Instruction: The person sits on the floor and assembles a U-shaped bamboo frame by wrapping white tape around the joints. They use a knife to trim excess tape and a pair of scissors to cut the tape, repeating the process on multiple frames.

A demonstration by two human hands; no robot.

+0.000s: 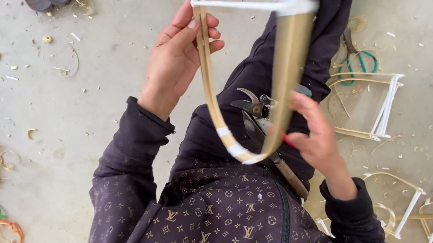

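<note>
left hand [179, 55] grips one bent bamboo strip [214, 105] | right hand [313, 137] closed on its other arm | one pruning shears [254, 114] on lap | two finished frames on floor [90, 114], right

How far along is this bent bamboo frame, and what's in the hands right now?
Done: the bamboo strip is bent into a U, taped white near the bend, with a white crossbar across its ends. Finished-looking frames lie on the floor to the right. In hand: the left hand grips one arm of the U; the right hand holds the other arm near the bend, by the pruning shears on the lap. What is left cannot be told.
</note>
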